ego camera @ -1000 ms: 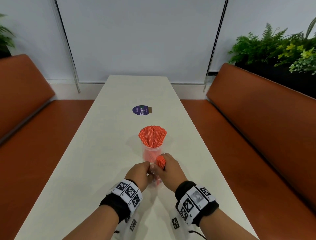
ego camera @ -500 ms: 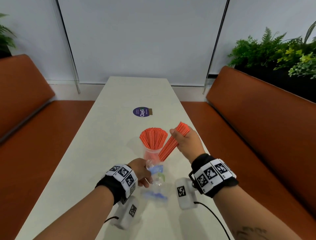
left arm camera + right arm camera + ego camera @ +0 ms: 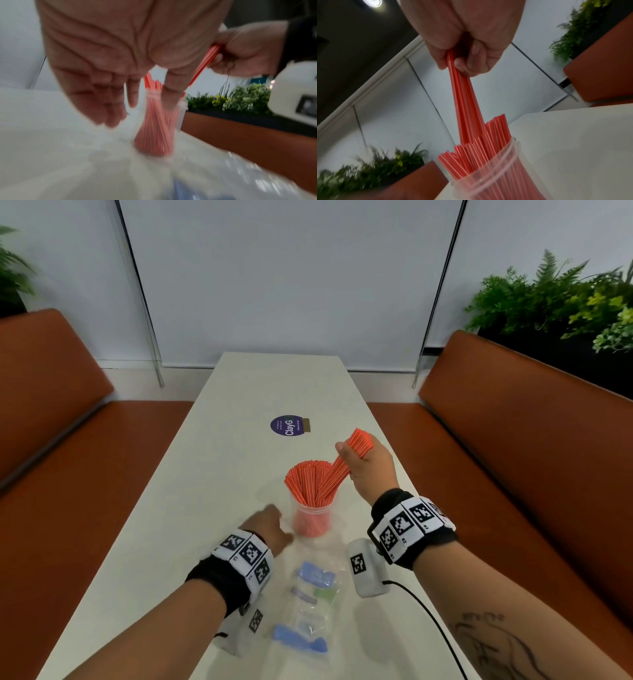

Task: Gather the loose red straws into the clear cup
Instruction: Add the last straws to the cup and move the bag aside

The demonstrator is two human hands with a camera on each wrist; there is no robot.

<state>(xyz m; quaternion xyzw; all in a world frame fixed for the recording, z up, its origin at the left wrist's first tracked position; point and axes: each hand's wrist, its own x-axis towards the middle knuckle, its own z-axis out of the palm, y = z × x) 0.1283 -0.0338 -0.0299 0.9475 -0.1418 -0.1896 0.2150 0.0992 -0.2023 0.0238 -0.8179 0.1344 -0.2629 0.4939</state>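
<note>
A clear cup (image 3: 312, 520) packed with red straws (image 3: 308, 479) stands in the middle of the white table (image 3: 219, 460). My right hand (image 3: 363, 463) grips a bundle of red straws (image 3: 342, 465) slanting down, its lower end among the straws in the cup (image 3: 491, 174). The grip on the bundle (image 3: 464, 97) shows in the right wrist view. My left hand (image 3: 270, 525) is just left of the cup (image 3: 154, 129), blurred, fingers (image 3: 111, 108) straight and pointing down, holding nothing. I cannot tell whether it touches the cup.
A crumpled clear plastic bag with blue and green print (image 3: 310, 607) lies on the table near me. A purple round sticker (image 3: 287, 425) is farther back. Orange benches (image 3: 513, 446) flank the table, with plants (image 3: 561, 299) behind the right one.
My right hand has brought the straw bundle down and left so its lower end sits in the cup. My left hand has let go of the plastic bag and moved beside the cup.
</note>
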